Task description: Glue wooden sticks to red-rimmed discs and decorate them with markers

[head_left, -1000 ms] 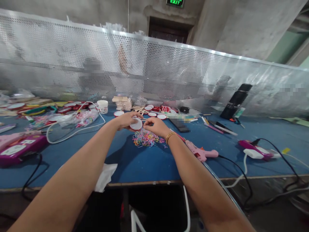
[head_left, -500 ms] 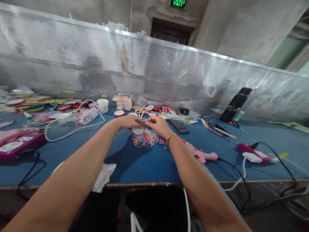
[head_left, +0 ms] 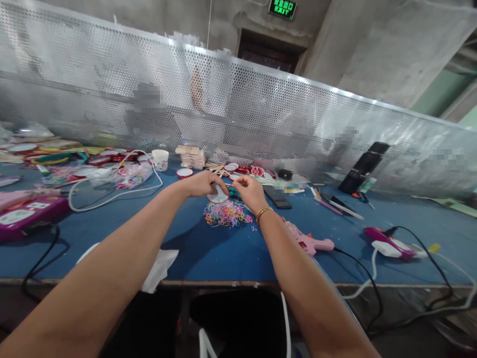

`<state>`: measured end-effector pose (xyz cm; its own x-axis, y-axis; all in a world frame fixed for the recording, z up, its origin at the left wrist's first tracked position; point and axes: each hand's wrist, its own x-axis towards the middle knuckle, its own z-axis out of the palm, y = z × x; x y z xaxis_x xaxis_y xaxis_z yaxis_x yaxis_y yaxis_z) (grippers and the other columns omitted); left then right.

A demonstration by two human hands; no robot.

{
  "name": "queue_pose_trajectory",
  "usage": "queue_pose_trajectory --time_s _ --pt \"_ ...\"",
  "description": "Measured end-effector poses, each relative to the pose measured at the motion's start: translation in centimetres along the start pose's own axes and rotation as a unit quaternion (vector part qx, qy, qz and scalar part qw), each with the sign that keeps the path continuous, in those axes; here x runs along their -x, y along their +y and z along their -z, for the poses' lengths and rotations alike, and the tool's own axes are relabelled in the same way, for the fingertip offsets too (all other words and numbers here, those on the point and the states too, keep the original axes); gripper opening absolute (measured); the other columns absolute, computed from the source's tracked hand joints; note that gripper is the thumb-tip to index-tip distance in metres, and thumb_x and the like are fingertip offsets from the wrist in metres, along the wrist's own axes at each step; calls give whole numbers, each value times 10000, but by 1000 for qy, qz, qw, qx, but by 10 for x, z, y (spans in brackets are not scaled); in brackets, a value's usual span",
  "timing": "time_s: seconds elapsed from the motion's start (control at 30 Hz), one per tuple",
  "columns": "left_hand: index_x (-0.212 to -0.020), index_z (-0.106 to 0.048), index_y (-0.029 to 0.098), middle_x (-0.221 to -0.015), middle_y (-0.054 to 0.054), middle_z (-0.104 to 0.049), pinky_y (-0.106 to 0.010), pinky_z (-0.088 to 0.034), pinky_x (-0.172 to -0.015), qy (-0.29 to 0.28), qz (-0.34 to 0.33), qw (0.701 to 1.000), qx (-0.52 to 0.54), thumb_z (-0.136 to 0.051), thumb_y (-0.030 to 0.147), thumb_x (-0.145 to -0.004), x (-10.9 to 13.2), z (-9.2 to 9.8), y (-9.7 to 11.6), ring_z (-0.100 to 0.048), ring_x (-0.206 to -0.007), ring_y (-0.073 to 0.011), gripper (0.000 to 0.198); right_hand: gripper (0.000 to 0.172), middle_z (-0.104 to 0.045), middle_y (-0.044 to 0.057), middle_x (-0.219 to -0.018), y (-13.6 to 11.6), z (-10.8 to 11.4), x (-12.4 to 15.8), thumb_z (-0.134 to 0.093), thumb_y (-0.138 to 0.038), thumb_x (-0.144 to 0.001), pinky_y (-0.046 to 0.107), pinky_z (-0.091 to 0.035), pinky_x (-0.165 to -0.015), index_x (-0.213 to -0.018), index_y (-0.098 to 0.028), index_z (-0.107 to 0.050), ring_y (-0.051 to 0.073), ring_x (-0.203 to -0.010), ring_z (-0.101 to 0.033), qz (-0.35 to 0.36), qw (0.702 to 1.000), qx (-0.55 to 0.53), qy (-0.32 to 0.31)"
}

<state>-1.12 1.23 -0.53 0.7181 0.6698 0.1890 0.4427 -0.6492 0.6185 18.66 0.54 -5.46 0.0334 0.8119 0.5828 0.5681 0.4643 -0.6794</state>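
Observation:
My left hand (head_left: 205, 184) is closed on a small round drum (head_left: 218, 195) with a white face and a red rim, held tilted above the table. My right hand (head_left: 250, 191), with a gold chain bracelet at the wrist, is pinched just to the right of the drum. Whatever lies between its fingertips is too small to make out. Below both hands lies a loose pile of small coloured loops (head_left: 227, 214). Behind the gap between the hands, something dark green (head_left: 234, 192) shows, partly hidden.
More red-rimmed drums (head_left: 184, 172), wooden sticks and a block stack (head_left: 191, 156) lie behind. A paper cup (head_left: 160, 160) stands left. A pink glue gun (head_left: 309, 241) and a black phone-like slab (head_left: 278, 196) are right; cords cross both sides. A perforated metal panel (head_left: 261, 109) bounds the back.
My hands have moved apart, the right one slightly to the right of the drum. More of the drum's white face shows, and the dark green thing has come into sight between them.

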Motion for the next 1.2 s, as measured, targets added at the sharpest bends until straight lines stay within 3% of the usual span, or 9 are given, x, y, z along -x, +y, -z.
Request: queue_pose_trajectory --time_s 0.2,0.3,0.47,0.6,0.8,0.93,1.07,1.13,1.2 --pt "-769 -764 220 -854 -7 -737 -249 -436 -790 31 -36 998 -30 -514 53 -629 -3 1 -7 -638 -829 -146 333 124 -663 -1 -688 1 1 1 -573 -282 -763 267 -439 -664 -720 -191 -646 142 -656 -595 -6 999 35 -3" --pt "-786 -759 214 -855 -10 -737 -233 -431 -753 55 -43 996 -47 -524 93 -681 -4 2 -8 -634 -796 -133 284 123 -667 3 -693 -3 2 2 -581 -286 -763 272 -441 -674 -725 -192 -650 145 -660 -597 -7 999 35 -1" --pt "-885 -755 208 -853 -12 -729 -243 -411 -726 140 36 976 -161 -559 234 -751 -5 -1 -5 -614 -787 -147 239 128 -673 10 -693 -10 3 3 -587 -291 -764 274 -444 -675 -717 -189 -647 149 -663 -600 9 999 31 18" --pt "-905 -753 176 -846 -39 -719 -245 -406 -713 154 62 975 -145 -559 444 -784 -7 -7 -2 -608 -788 -159 352 122 -668 10 -697 -9 -1 4 -576 -282 -768 272 -440 -657 -719 -190 -639 148 -655 -598 33 999 6 0" --pt "-838 -746 176 -778 -21 -710 -238 -405 -684 155 51 979 -124 -585 325 -724 -11 -9 -9 -596 -722 -138 247 128 -612 -13 -675 -9 -10 5 -601 -321 -730 284 -426 -675 -713 -194 -611 134 -641 -543 22 994 -94 -58" --pt "-786 -733 184 -740 -14 -694 -243 -393 -623 190 118 969 -109 -577 291 -702 -8 -3 -14 -588 -690 -140 207 136 -600 -2 -738 -22 -6 8 -589 -321 -695 291 -430 -723 -663 -189 -583 138 -726 -543 -38 945 -296 -136" --pt "-765 -732 214 -702 -5 -675 -251 -360 -575 225 190 944 -148 -600 299 -681 -4 1 -17 -565 -659 -143 178 126 -606 13 -772 -38 5 13 -574 -314 -723 329 -458 -845 -669 -201 -585 161 -845 -581 -18 876 -442 -190" --pt "-755 -728 209 -688 -10 -664 -254 -353 -564 233 196 943 -136 -611 296 -678 -3 2 -17 -546 -639 -140 165 135 -615 5 -787 -42 7 15 -597 -326 -740 347 -476 -869 -815 -222 -639 157 -837 -593 -15 868 -452 -204" --pt "-751 -715 182 -685 -20 -652 -253 -356 -560 221 167 957 -82 -615 279 -688 -4 0 -16 -523 -614 -128 153 296 -628 -3 -831 -41 5 16 -615 -349 -758 338 -507 -813 -1037 -256 -645 133 -752 -591 -22 884 -417 -209"
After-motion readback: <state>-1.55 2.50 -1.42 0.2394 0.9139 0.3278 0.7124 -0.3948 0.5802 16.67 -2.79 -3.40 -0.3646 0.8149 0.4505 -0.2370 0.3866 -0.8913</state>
